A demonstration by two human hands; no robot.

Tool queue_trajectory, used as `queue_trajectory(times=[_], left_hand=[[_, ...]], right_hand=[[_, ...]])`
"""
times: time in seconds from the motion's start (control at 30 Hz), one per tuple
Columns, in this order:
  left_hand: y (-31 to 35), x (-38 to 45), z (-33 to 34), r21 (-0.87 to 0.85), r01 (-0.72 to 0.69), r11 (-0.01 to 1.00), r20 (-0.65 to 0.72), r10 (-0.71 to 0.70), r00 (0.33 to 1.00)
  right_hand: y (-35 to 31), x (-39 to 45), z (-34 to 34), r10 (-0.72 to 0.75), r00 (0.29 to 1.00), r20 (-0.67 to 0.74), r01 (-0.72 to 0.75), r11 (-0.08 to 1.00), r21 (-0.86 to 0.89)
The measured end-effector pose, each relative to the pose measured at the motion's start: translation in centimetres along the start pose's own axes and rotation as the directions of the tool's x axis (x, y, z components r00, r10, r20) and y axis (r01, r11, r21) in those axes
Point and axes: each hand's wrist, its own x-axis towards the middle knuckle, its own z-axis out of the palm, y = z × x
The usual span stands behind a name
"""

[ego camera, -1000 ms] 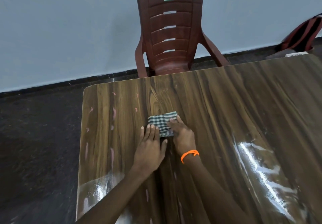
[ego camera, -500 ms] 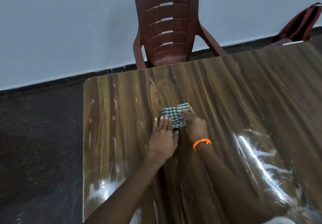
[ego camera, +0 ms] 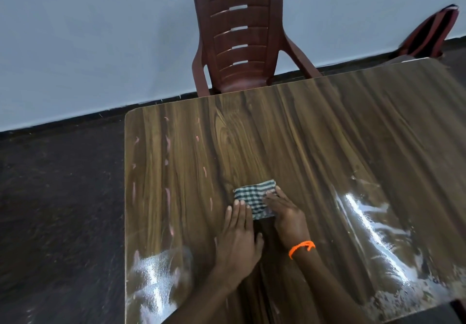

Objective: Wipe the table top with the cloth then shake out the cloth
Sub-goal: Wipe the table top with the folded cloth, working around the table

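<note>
A small folded green-and-white checked cloth lies flat on the glossy wood-grain table top, near its middle. My right hand, with an orange band at the wrist, presses on the cloth's right side with flat fingers. My left hand lies flat on the table just left of the cloth, its fingertips at the cloth's near left edge. The near right part of the cloth is hidden under my right hand.
A brown plastic armchair stands at the table's far edge against a pale wall. A dark red bag sits beyond the far right corner. Pink streaks mark the table's left side. Dark floor lies to the left.
Both hands and the cloth have kept the same arrangement; the camera has shifted, so they sit more to the right and lower in view. The cloth stays pressed flat.
</note>
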Motion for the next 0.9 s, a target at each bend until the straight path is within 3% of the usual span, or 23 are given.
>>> queue_trajectory(times=[0.17,0.33,0.5,0.63,0.9], left_hand=[[0.7,3.9,-1.1,0.033,-0.023,0.999,-0.011,0.024,1.0],[-2.5,3.6,-2.2,0.154,0.018,0.988,0.064,-0.028,0.998],[-2.6,-2.0,-0.9,0.145,0.041,0.989,0.029,-0.046,0.999],[0.1,-5.4,0.6,0.085,0.009,0.996,0.076,-0.015,0.997],[2.7,-0.9,0.4,0.073,-0.055,0.996,0.085,0.048,0.995]], right_hand=[[0.7,3.1,-0.9,0.099,0.993,-0.072,-0.094,0.993,0.069],[-1.6,4.7,1.0,0.089,0.996,-0.001,-0.088,0.989,0.12],[-3.5,0.2,2.2,0.019,0.999,0.036,-0.022,0.995,0.096],[-1.7,-4.8,0.8,-0.021,0.999,0.042,0.018,0.997,0.073],[0.9,-3.3,-1.5,0.145,0.984,-0.101,-0.129,0.98,0.15]])
